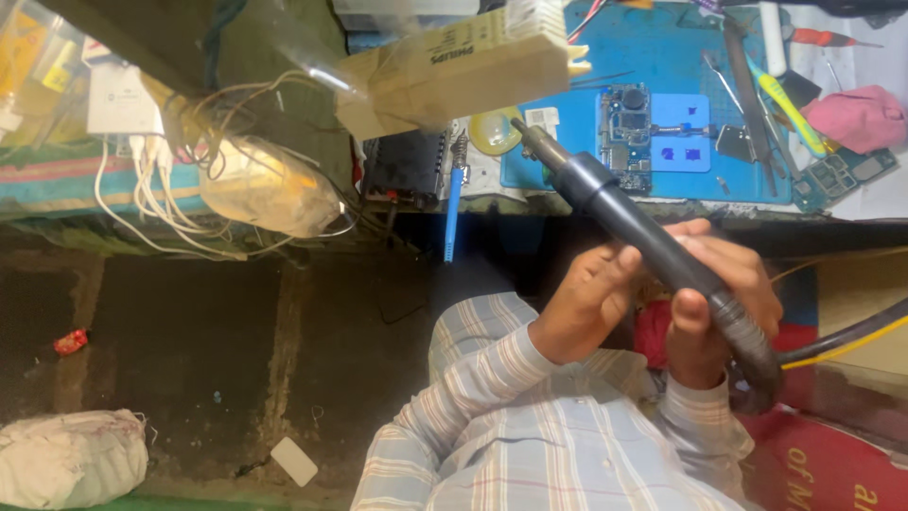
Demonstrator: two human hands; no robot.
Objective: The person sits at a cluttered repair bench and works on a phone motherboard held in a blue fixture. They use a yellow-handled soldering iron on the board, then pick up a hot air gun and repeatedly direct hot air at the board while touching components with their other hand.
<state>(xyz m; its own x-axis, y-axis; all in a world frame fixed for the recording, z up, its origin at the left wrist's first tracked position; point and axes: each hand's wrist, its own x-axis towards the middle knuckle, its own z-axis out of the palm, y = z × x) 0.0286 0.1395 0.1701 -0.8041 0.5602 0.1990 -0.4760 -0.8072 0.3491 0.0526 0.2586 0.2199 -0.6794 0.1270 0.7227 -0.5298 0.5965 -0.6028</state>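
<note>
A long black hot-air handpiece [605, 194] with a metal nozzle at its upper end slants across the middle of the head view. My right hand [719, 293] is wrapped around its ribbed lower grip. My left hand [591, 298] touches the barrel just below the thick collar, fingers curled against it. A black hose and a yellow cable [851, 341] run off to the right from its base. The nozzle points toward a phone circuit board [624, 128] lying on a blue work mat [653, 57].
Tweezers and a yellow-handled tool [780, 99] lie on the mat's right side beside a pink cloth [856, 114]. A cardboard box [463, 66], tangled white cables [156, 194] and a plastic bag hang at left. A white sack [71, 459] rests on the dark floor.
</note>
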